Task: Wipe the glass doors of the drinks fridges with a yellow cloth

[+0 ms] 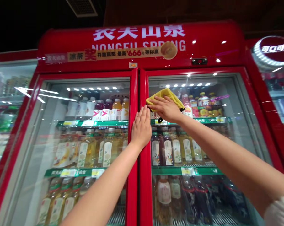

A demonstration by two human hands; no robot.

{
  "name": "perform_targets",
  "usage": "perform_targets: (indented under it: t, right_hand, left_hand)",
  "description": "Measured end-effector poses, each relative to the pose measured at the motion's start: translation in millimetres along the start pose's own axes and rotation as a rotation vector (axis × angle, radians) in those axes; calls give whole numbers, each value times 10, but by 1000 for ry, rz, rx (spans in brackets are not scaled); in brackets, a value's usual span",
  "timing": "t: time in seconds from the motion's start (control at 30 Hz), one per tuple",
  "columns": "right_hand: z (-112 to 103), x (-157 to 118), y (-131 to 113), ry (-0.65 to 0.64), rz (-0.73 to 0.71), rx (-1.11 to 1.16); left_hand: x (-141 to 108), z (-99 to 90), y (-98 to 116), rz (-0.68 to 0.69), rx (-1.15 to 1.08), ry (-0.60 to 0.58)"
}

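My right hand point(166, 108) presses a folded yellow cloth point(166, 93) with dark edging against the upper left glass of the right cooler door point(246, 144). Its fingers lie over the cloth and point left. A dark loop hangs below it. Close beside, my left hand point(142, 127) rests flat on the red frame where the two doors meet, fingers extended upward and holding nothing. The left cooler door point(132, 91) is closed, as is the right one. Part of the glass behind the cloth is hidden.
Bottled drinks point(109, 147) stand on several shelves behind the glass. Across the red header point(212, 44) runs a promotional strip point(113, 54), with a small display point(199, 61) to its right. More coolers stand on both sides, one with a round lit sign point(275, 49).
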State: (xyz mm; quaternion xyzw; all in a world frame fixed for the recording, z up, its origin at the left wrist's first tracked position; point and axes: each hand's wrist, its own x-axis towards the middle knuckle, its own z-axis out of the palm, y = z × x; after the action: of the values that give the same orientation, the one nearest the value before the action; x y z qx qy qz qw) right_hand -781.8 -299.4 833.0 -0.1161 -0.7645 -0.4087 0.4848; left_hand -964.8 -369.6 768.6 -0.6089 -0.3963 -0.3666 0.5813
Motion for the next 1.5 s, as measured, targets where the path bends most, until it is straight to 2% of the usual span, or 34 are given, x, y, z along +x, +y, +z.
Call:
perform_targets:
  t: [0.27, 0.57, 0.67, 0.8, 0.87, 0.93, 1.07, 1.13, 1.27, 1.37, 1.5]
  right_hand:
    - [35, -301, -179, -29, -9, 64]
    - [81, -626, -387, -71, -63, 86]
    - [101, -622, -377, -58, -46, 78]
    - [104, -358, -316, -1, 93, 65]
    - [99, -166, -297, 60, 216, 66]
    - [96, 11, -293, 122, 275, 64]
    - [73, 268, -287, 110, 138, -12]
    - [43, 384, -270, 108, 97, -57]
    - [12, 638, -203, 198, 103, -88]
    - [46, 828, -122, 171, 92, -83]
    - [49, 1145, 36, 192, 232, -110]
  left_hand:
    - [-371, -142, 98, -52, 86, -125]
    - [-458, -51, 129, -103, 97, -88]
    - [-473, -44, 143, -118, 148, -107]
    - [-490, -62, 146, -98, 205, -135]
    - [-492, -75, 131, -77, 224, -127]
    - [-484, -81, 104, -38, 239, -113]
    - [-440, -70, 35, 65, 245, -100]
    - [-423, -70, 6, 72, 234, -83]
    - [-422, -104, -41, 23, 216, -48]
    - [-428, -136, -80, 63, 204, -46]
    - [-436, -125, -143, 115, 182, -24]
